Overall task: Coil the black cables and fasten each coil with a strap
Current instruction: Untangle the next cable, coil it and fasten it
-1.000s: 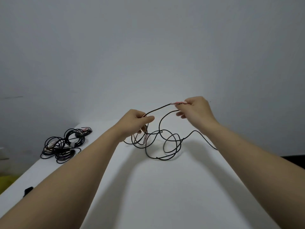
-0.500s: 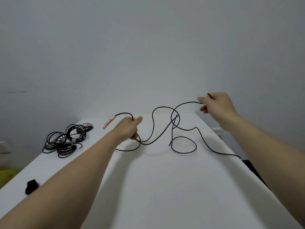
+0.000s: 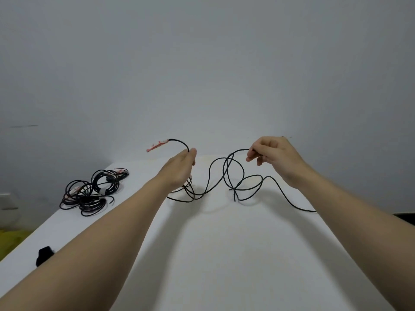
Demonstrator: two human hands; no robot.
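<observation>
A long black cable [image 3: 215,180] lies in loose loops on the white table [image 3: 224,254]. My left hand [image 3: 179,169] grips it near one end, and that end with its red-and-white tag [image 3: 156,145] sticks up to the left above the hand. Some loops hang under this hand. My right hand [image 3: 272,154] pinches the cable further along, held above the table. From there the cable drops into tangled loops between the hands and trails off toward the table's right edge.
A pile of coiled black cables [image 3: 92,191] with tags lies at the table's far left. A small black strap [image 3: 45,254] sits near the left edge, close to my left forearm. A plain grey wall stands behind the table.
My hands have spread apart, then my right hand came back inward and lower along the cable. My left hand lifted, so the tagged end now stands higher. The loops on the table shifted.
</observation>
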